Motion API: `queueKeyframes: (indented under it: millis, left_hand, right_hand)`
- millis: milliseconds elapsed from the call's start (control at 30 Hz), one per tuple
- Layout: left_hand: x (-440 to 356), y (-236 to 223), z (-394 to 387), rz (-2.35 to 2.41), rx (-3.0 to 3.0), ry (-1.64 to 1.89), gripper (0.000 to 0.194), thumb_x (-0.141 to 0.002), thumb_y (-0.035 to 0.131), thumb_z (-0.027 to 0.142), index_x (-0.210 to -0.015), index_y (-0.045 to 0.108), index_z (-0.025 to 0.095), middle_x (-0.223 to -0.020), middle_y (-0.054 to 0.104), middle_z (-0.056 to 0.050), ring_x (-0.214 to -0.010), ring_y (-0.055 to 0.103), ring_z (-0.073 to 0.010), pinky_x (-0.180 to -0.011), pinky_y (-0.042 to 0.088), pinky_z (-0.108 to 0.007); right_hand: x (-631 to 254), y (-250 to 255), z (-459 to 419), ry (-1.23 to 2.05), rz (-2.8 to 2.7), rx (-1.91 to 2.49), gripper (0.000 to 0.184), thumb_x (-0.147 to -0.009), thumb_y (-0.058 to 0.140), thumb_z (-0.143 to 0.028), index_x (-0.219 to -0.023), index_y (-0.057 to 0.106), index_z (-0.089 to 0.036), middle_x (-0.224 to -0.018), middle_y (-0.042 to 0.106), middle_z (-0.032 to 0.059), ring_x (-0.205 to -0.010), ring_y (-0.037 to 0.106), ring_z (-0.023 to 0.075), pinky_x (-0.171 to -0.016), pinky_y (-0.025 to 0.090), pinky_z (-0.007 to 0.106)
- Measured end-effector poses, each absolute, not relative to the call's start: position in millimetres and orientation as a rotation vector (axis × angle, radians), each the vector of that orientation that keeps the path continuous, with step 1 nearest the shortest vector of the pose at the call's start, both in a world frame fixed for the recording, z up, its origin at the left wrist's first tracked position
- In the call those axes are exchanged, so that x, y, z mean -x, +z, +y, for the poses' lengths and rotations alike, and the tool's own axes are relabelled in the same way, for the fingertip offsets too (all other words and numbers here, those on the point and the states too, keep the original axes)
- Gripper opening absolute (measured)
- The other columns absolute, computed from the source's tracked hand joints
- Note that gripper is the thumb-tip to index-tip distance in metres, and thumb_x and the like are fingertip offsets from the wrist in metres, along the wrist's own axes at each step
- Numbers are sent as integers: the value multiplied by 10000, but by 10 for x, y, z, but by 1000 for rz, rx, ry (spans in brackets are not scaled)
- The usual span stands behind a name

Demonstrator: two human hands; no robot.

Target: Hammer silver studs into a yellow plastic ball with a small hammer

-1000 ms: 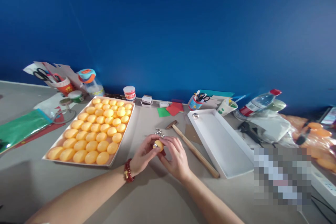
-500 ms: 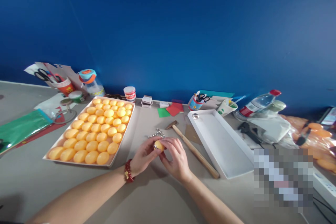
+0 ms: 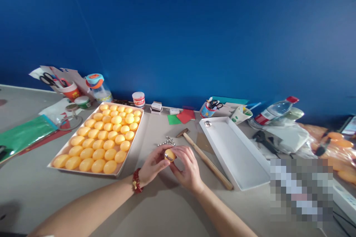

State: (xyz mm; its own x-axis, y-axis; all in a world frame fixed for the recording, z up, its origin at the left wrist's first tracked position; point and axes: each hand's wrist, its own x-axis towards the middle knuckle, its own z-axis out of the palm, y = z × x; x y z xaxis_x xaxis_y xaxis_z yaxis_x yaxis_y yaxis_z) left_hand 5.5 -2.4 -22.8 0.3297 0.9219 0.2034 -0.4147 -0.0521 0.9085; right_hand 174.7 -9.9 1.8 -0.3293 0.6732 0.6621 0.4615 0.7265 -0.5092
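Observation:
My left hand (image 3: 151, 164) and my right hand (image 3: 187, 166) meet over the table, fingers closed together round one small orange ball (image 3: 170, 154) with a shiny silver piece on its left side. A red bead bracelet (image 3: 136, 180) is on my left wrist. Just beyond the hands lies a small heap of silver beads (image 3: 167, 142). To the left stands a white tray (image 3: 130, 152) filled with several orange balls (image 3: 102, 139).
A wooden hammer (image 3: 207, 160) lies right of my hands, beside a long white tray (image 3: 236, 152) holding one silver bit (image 3: 207, 123). Cups with scissors, a jar, paper sheets, a water bottle (image 3: 274, 110) and orange bags line the back and right.
The hands stay together on the ball; the fingers have shifted slightly and the silver piece shows more clearly. The view has moved a little.

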Motion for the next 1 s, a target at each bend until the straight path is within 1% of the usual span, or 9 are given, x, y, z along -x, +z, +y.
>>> queueKeyframes:
  millis: [67,133,333,433,600,667,767,900,1000]
  left_hand:
    - [-41,-223,-38,611,-1119,1161,353,-889,592,373,-1197,626,202,-1168,647,-103,-1070,588,-258,-923,485,-382]
    - [-35,-223,-47,622,-1072,1143,322,-924,536,364,-1185,634,203,-1168,647,-100,-1067,591,-253,-907,495,-377]
    - [-37,-251,-25,629,-1065,1186,312,-881,621,332,-1167,652,212,-1173,659,-95,-1082,596,-245,-937,474,-354]
    - [-32,-269,-16,612,-1047,1181,315,-870,637,336,-1161,657,219,-1169,656,-88,-1065,599,-238,-913,482,-338]
    - [-24,-251,-23,495,-969,1120,347,-907,562,409,-1173,643,201,-1162,640,-109,-982,625,-239,-875,505,-378]
    - [-24,-237,-25,510,-953,1122,317,-909,569,378,-1160,650,202,-1155,641,-101,-997,618,-232,-870,504,-356]
    - [-27,-236,-22,558,-960,1146,284,-880,627,311,-1142,666,209,-1146,653,-83,-1038,599,-221,-870,492,-312]
    - [-35,-256,-11,590,-943,1171,297,-853,661,312,-1124,676,193,-1155,661,-94,-1044,601,-237,-869,489,-330]
    - [-43,-260,-4,595,-913,1162,301,-852,662,317,-1123,673,187,-1160,659,-95,-1046,599,-232,-868,485,-322]
  right_hand:
    - [-1744,18,-98,287,-1971,862,396,-849,606,-165,-1230,525,-240,-1124,656,113,-1029,621,266,-872,518,464]
    - [-1742,15,-98,291,-1956,851,405,-847,619,-164,-1233,523,-244,-1125,657,110,-1031,622,264,-873,522,461]
    - [-1755,0,-94,317,-1957,846,420,-856,613,-145,-1249,515,-254,-1147,646,114,-1057,612,269,-888,519,474]
    - [-1761,-10,-94,329,-1950,831,425,-854,621,-152,-1253,515,-252,-1148,646,110,-1051,617,266,-884,523,468]
    - [-1751,-39,-93,344,-1932,813,429,-841,643,-155,-1241,520,-250,-1138,654,110,-1041,625,267,-876,526,463]
    - [-1745,-51,-90,343,-1929,816,422,-840,644,-160,-1235,523,-247,-1137,654,111,-1038,625,268,-872,527,464]
    - [-1739,-69,-84,347,-1925,823,421,-845,635,-150,-1239,520,-246,-1147,649,114,-1044,620,265,-878,522,463]
    - [-1733,-99,-75,364,-1907,818,444,-843,639,-134,-1252,513,-252,-1162,645,109,-1065,611,261,-896,513,458]
    - [-1724,-123,-69,373,-1893,824,453,-842,639,-130,-1257,509,-255,-1173,640,108,-1078,605,260,-906,508,456]
